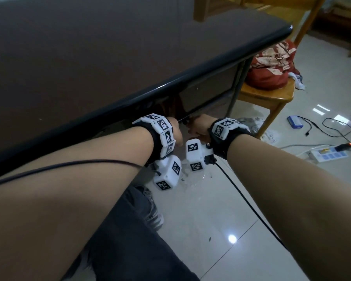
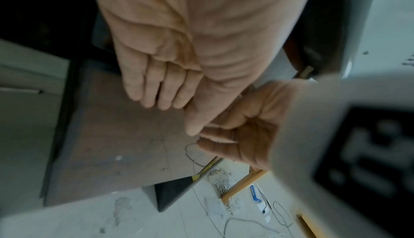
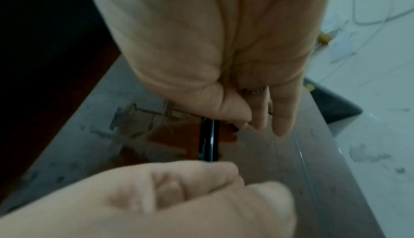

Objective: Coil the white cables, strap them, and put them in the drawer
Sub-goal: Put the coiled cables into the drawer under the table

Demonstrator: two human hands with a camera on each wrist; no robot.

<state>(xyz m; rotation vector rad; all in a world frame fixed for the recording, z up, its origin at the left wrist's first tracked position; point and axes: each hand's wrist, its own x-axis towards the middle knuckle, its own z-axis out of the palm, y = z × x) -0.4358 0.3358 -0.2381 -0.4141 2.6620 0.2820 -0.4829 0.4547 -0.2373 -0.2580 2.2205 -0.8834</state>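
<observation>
Two hands, one drawer

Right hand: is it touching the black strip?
Touching. In the right wrist view the right hand pinches the black strip at its upper end.

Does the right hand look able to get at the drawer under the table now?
Probably yes. The right hand is at the lower corner of the drawer, beside the left hand, and nothing visible lies between them. Whether its fingers grip anything there is unclear.
</observation>
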